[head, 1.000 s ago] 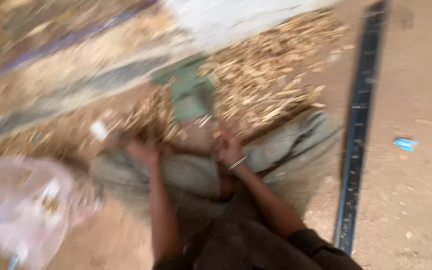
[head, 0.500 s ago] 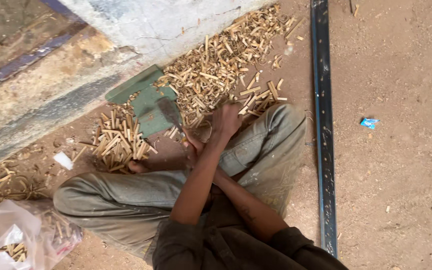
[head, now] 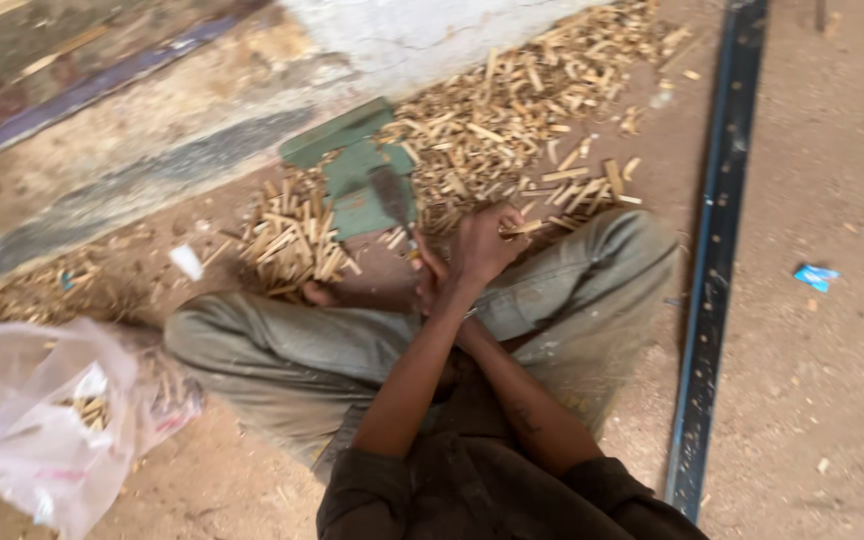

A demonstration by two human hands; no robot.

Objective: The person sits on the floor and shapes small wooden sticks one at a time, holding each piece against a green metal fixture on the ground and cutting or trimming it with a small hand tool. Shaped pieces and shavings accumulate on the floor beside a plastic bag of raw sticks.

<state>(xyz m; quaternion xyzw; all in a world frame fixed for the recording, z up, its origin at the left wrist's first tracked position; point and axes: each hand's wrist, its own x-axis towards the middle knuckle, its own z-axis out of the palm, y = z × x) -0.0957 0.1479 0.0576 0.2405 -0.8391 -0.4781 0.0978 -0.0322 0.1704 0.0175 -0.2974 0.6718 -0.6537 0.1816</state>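
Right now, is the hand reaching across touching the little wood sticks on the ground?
Touching. The head view shows the left hand reaching across the knee, its fingertips pressed around a small wood stick at the edge of the pile of wood sticks.

Sandy dirt floor (head: 832,400); cracked whitewashed wall base (head: 412,35) at twelve o'clock, long dark metal bar (head: 717,260) at three.

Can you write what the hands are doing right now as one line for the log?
left hand: reaching across onto wood sticks | right hand: holding blade over green block | plastic bag: beside knee
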